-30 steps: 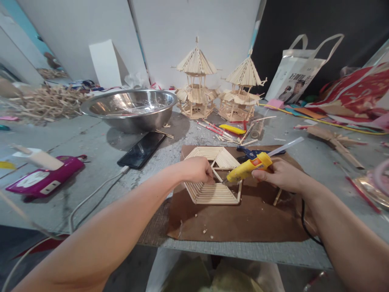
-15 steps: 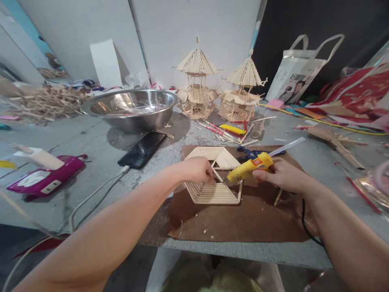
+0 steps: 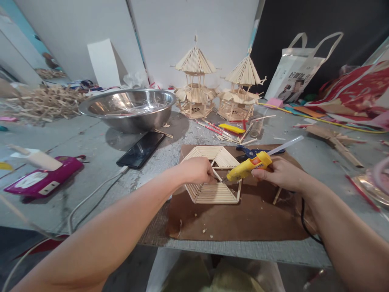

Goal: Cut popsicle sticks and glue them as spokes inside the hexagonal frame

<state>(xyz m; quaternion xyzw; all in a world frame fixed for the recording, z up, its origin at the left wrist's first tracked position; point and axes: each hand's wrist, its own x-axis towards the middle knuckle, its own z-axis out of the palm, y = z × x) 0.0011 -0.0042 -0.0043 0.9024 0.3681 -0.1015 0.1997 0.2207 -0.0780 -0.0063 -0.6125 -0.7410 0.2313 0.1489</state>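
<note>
A hexagonal frame of thin wooden sticks lies flat on a brown board, several of its sides filled with rows of sticks. My left hand is closed over the frame's middle, its fingertips pinched low at the opening; what they hold, if anything, is hidden. In my right hand is a yellow glue gun with a clear glue stick out of its back. Its nozzle points left and down, close to my left fingertips. Behind the glue gun lies a dark blue clamp-like tool.
Two stick pagodas stand at the back, near a yellow utility knife and loose sticks. Left are a steel bowl, a phone on a cable and a purple power strip. A white bag stands back right.
Both hands and the glue gun stay in nearly the same place over the frame. The whole view has shifted slightly.
</note>
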